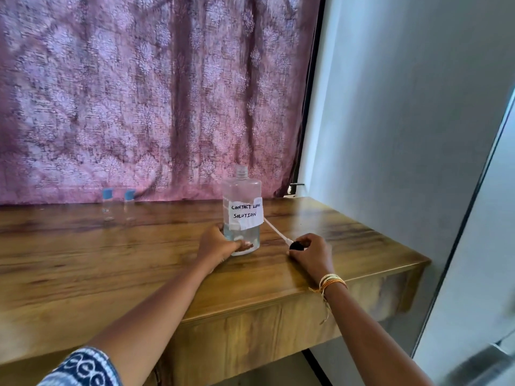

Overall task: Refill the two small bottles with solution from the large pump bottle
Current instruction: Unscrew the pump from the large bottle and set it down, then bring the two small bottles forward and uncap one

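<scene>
The large clear bottle (pixel 242 201), labelled "contact lens solution", stands upright on the wooden table (pixel 111 260) with its neck uncapped. My left hand (pixel 220 243) grips its base. The black pump head (pixel 296 245) with its white tube (pixel 276 231) lies on the table just right of the bottle, and my right hand (pixel 312 254) holds the black head. Two small clear bottles with blue caps, the left one (pixel 107 204) and the right one (pixel 129 203), stand upright side by side at the far left of the table, near the curtain.
A purple patterned curtain (pixel 153 93) hangs behind the table. A grey wall (pixel 404 121) closes the right side, and the table's right edge (pixel 418 260) lies close to my right hand. The table's front edge runs under my forearms.
</scene>
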{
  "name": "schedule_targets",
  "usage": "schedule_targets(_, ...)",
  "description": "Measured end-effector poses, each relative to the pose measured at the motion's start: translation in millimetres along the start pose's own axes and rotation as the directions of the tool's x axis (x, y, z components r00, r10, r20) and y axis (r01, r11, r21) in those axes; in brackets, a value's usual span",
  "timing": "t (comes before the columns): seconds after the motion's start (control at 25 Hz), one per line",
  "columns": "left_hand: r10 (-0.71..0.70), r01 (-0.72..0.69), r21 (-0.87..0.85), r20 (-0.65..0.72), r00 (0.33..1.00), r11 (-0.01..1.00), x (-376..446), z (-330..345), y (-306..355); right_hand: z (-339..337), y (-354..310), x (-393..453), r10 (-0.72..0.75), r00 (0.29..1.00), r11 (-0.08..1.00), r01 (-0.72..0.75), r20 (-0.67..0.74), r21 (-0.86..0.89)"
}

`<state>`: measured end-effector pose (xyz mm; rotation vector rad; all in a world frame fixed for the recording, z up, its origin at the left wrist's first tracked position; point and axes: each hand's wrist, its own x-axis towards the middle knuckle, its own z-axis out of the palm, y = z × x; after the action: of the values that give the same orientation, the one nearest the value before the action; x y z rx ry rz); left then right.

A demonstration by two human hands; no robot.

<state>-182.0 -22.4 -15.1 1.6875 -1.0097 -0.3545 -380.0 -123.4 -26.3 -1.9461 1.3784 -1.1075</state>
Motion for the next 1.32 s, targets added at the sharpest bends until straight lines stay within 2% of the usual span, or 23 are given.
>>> schedule_targets(0.32,0.065,-0.067,0.061,0.022,0.998,0.996,7,18,-3,1,7,0,0.003,1.000,1.000,-0.003,-0.003,-0.015)
schedule_targets(0.6,0.109,-0.118,0.178,0.060,0.992,0.977,-1,15,-6,-4,4,-18,0.079,0.997,0.994,-0.081,-0.021,-0.075)
schedule_targets(0.8,0.067,-0.098,0.295,0.112,0.991,0.950,-15,2,-12,-8,5,-61,0.035,0.990,0.979,-0.061,-0.136,-0.196)
schedule_targets(0.96,0.074,-0.130,0.344,0.173,0.982,0.930,-34,-15,-16,2,-1,-95,-0.028,0.986,0.973,-0.010,-0.163,-0.228)
schedule_targets(1.08,0.119,-0.195,0.350,0.228,0.966,0.916,-46,-35,-20,11,-19,-112,-0.129,0.987,0.951,0.096,-0.096,-0.294)
schedule_targets(1.16,0.146,-0.243,0.371,0.269,0.952,0.897,-50,-53,-22,21,-39,-118,-0.163,0.987,0.937,0.156,0.003,-0.313)
schedule_targets(1.32,0.149,-0.239,0.419,0.235,0.960,0.876,-51,-96,-32,53,-82,-123,-0.220,0.951,0.940,0.266,0.217,-0.213)
